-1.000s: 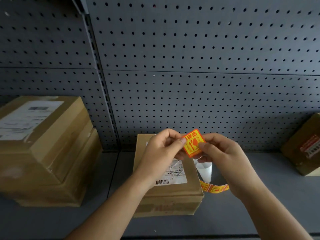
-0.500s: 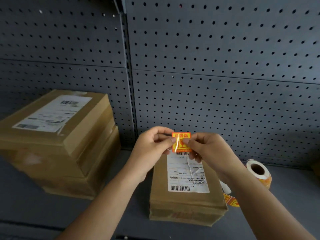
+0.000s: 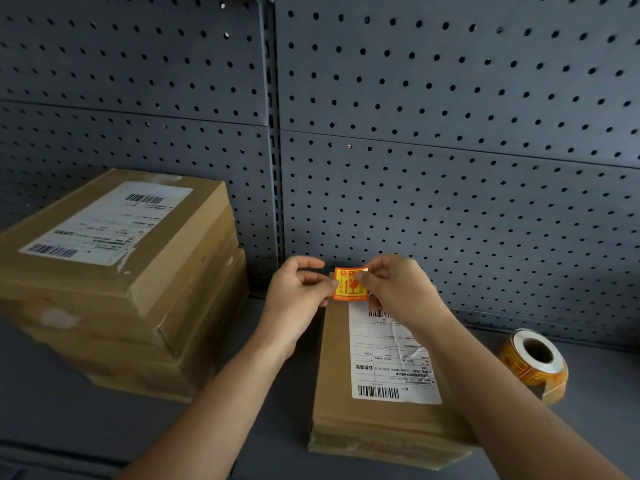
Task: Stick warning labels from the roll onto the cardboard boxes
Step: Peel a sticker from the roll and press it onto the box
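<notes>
- The small orange-and-yellow square warning label (image 3: pixel 349 289) is pinched between the left hand (image 3: pixel 298 301) and the right hand (image 3: pixel 398 294), one at each edge.
- It has been lowered to the far end of the narrow brown cardboard box (image 3: pixel 334 375) beneath the hands; contact cannot be told.
- Pressing down is judged likely next.

Grey shelf (image 3: pixel 86 420) bears stacked boxes (image 3: pixel 145 317), single box (image 3: pixel 332 382), label roll (image 3: pixel 530 368).
</notes>
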Demonstrator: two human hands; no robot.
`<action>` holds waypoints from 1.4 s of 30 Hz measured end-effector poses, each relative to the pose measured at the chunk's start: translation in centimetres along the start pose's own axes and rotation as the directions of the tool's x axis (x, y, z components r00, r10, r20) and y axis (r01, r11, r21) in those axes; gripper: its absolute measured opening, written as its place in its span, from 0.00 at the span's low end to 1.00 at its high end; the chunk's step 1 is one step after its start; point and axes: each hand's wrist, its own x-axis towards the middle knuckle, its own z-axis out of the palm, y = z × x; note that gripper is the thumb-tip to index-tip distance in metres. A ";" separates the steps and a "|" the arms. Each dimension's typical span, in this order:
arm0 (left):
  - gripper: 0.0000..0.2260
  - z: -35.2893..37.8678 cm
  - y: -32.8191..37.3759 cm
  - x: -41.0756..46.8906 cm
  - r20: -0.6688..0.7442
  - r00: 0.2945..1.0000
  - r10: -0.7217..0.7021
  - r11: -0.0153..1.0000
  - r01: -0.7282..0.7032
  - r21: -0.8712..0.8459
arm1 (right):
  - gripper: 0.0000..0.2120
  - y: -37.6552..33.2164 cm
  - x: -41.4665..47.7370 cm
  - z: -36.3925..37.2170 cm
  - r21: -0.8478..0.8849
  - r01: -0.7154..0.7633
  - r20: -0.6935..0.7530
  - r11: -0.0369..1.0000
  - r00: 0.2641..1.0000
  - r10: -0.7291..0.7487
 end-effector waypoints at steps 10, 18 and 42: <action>0.14 0.7 -1.0 1.3 -0.057 0.998 -0.003 0.999 0.006 0.048 | 0.05 0.2 1.2 0.8 -0.119 0.016 -0.012 0.993 1.000 -0.018; 0.14 1.0 -1.6 1.8 -0.083 0.995 0.051 0.989 -0.039 0.140 | 0.03 0.5 1.5 1.3 -0.165 0.028 -0.019 0.986 0.999 -0.032; 0.14 1.6 -2.5 1.7 0.013 1.000 0.022 0.987 -0.024 0.157 | 0.16 0.5 -0.2 1.0 -0.594 0.073 -0.136 0.801 0.973 -0.189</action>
